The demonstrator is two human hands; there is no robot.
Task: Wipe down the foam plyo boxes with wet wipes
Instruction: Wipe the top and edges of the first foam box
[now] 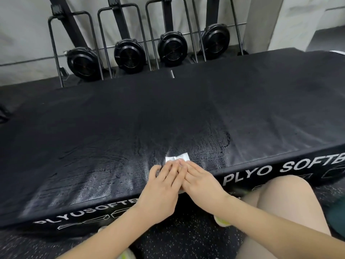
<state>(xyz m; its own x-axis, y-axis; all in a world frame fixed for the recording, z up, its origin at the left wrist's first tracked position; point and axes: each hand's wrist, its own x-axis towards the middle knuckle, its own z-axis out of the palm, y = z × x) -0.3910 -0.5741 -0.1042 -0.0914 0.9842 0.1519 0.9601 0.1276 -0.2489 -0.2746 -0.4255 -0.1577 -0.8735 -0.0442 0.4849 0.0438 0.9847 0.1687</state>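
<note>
**Plyo box top: near half wet, far half dull**

Plyo box [168,113] lies low and wide across the view, its near edge at 6 o'clock, with both hands on it there. The left hand [162,186] and right hand [201,181] lie side by side, touching, fingers straight and flat, pressing a white wipe [177,157] onto the top. Only the folded far edge of the wipe shows, poking out toward 12 o'clock past the fingertips; the rest is under the palms.

Around the hands the skin of the box shines with wet, streaky arcs, reaching out toward 9 o'clock and up toward 1 o'clock. Farther toward 12 and 3 o'clock the surface looks dull and dry. My judgement: the near middle of the top is wiped, the far strip and the ends are left, and the front face with its white lettering [280,169] shows no clear wet marks.

The cover looks like smooth black vinyl with soft, rounded edges. It sits on speckled rubber floor [186,234]. Four black fan wheels [128,54] stand in a row at 12 o'clock.
</note>
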